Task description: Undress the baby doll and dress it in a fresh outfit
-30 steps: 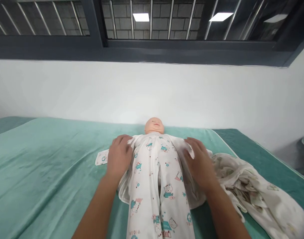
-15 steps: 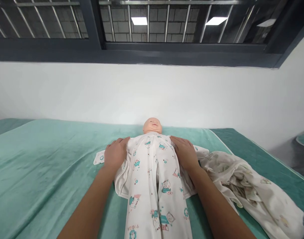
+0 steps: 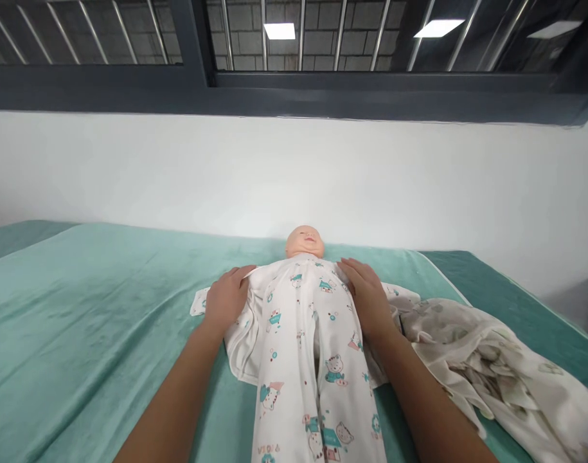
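Observation:
A baby doll (image 3: pixel 305 242) lies face up on the bed, its head by the wall. White baby pants (image 3: pixel 294 360) with a cartoon print cover its front from just under the chin, the two legs running towards me. Beneath them shows a matching baby top (image 3: pixel 240 360), its sleeves spread to both sides. My left hand (image 3: pixel 229 296) is closed at the upper left edge of the pants, fingertips curled over the cloth. Opposite it, my right hand (image 3: pixel 368 292) grips the upper right edge. Both thumbs are hidden.
A crumpled pale cloth with a faint print (image 3: pixel 496 360) lies to the right of my right forearm. Green sheeting (image 3: pixel 105 321) covers the bed. Behind the bed rises a white wall (image 3: pixel 178 173), below a dark-framed barred window (image 3: pixel 322 96).
The view has shifted slightly, so the doll and clothes appear a little further right. My hands keep the same place on the pants.

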The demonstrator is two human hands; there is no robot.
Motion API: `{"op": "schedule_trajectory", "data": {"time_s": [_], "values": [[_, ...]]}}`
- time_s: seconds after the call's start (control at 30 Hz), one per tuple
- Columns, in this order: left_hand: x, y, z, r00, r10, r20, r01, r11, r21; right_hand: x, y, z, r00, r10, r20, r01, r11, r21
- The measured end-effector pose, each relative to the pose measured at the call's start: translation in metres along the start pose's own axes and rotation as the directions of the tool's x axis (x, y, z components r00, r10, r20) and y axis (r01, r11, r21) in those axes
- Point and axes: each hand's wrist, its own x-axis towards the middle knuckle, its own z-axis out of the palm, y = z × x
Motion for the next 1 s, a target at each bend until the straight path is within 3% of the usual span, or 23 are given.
{"op": "schedule_trajectory", "data": {"time_s": [0.1, 0.33, 0.43, 0.5, 0.57, 0.63, 0.73, 0.83, 1.0], "values": [[0.000, 0.000, 0.002, 1.000, 0.022, -0.009, -0.022, 1.000, -0.010, 0.001, -0.002, -0.001, 0.995, -0.051, 0.085, 0.046, 0.997, 0.067], [-0.002, 0.002, 0.007, 0.966, 0.222, -0.130, -0.213, 0.974, 0.078, 0.004, 0.007, -0.004, 0.970, 0.204, 0.129, -0.193, 0.977, -0.093], [-0.003, 0.005, 0.005, 0.979, 0.181, -0.095, -0.173, 0.981, 0.085, 0.010, 0.003, -0.008, 0.945, 0.312, 0.098, -0.315, 0.949, 0.017], [-0.002, 0.007, 0.004, 0.989, 0.133, -0.061, -0.128, 0.989, 0.079, 0.018, -0.011, -0.013, 0.946, 0.319, 0.057, -0.324, 0.930, 0.173], [-0.001, 0.008, 0.002, 0.995, 0.096, -0.041, -0.093, 0.993, 0.071, 0.028, -0.037, -0.019, 0.975, 0.218, 0.045, -0.222, 0.932, 0.287], [0.000, 0.008, 0.002, 0.997, 0.073, -0.034, -0.070, 0.995, 0.068, 0.042, -0.070, -0.020, 0.989, 0.034, 0.145, -0.076, 0.950, 0.301], [0.000, 0.009, 0.001, 0.997, 0.068, -0.034, -0.065, 0.995, 0.079, 0.064, -0.121, -0.010, 0.915, -0.134, 0.381, 0.102, 0.990, 0.102], [-0.001, 0.010, 0.000, 0.998, 0.060, -0.026, -0.057, 0.992, 0.116, 0.081, -0.157, 0.013, 0.790, -0.143, 0.597, 0.290, 0.944, -0.158], [-0.001, 0.010, 0.000, 0.999, 0.038, 0.012, -0.039, 0.985, 0.169, 0.098, -0.172, 0.047, 0.747, -0.093, 0.658, 0.319, 0.919, -0.233]]}}
